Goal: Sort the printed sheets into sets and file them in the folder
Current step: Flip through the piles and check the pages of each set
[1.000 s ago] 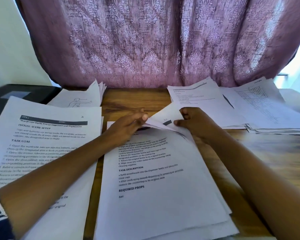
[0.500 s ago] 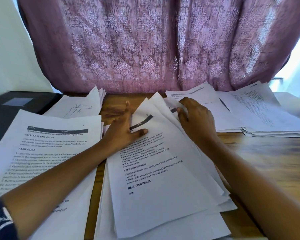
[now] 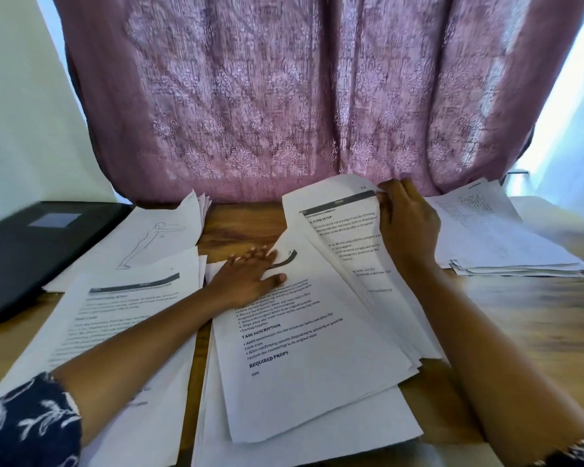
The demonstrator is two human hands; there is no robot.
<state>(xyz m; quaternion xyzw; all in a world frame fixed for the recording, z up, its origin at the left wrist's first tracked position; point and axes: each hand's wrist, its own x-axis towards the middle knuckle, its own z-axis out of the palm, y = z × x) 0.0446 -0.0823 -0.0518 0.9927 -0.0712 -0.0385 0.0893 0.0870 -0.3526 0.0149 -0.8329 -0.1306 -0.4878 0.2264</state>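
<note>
A loose pile of printed sheets (image 3: 304, 375) lies in the middle of the wooden table. My left hand (image 3: 246, 273) presses flat on the top sheet, fingers straight, near its dark header bar. My right hand (image 3: 407, 227) grips the far right corner of a fanned bundle of sheets (image 3: 344, 230) lifted off the pile. Another printed stack (image 3: 115, 318) lies at the left under my left forearm. A black folder (image 3: 31, 251) sits shut at the far left.
A stack with a figure drawing (image 3: 155, 244) lies behind the left stack. More sheets (image 3: 493, 237) are piled at the right. A pink patterned curtain (image 3: 294, 96) hangs right behind the table. Bare wood (image 3: 526, 318) shows at the right.
My right hand has risen and moved back, lifting a bundle of sheets up off the pile and fanning it. My left hand has flattened onto the top sheet. The camera has tilted upward.
</note>
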